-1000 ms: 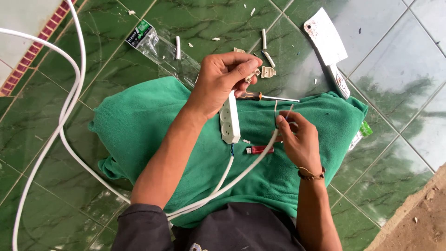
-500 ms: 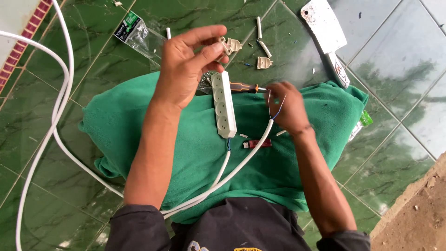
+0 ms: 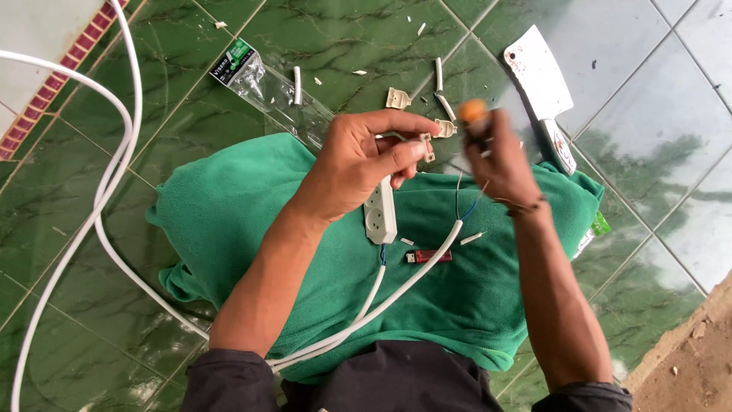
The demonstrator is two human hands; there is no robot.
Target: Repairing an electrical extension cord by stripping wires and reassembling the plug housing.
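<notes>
Left hand point(image 3: 358, 164) raised over green cloth point(image 3: 229, 221) spread on dark green tiled floor point(image 3: 76, 290), thumb and fingers pinching small beige plastic plug part point(image 3: 425, 145), palm gripping top of white plastic power strip point(image 3: 380, 214) that hangs down with white round cable point(image 3: 396, 294) trailing toward lap. Right hand point(image 3: 499, 160) just beside it, blurred, closed around orange-handled tool point(image 3: 473, 113), kind unclear. Small red flat tool point(image 3: 428, 256) on cloth under strip, steel cleaver point(image 3: 537, 72) on floor beyond

Left hand point(image 3: 358, 164) grips white power strip point(image 3: 380, 214) over green cloth point(image 3: 229, 221). Right hand point(image 3: 499, 164) holds orange-handled screwdriver point(image 3: 473, 114), blurred. Cleaver point(image 3: 540, 76) lies on green tiles point(image 3: 91, 305).
</notes>
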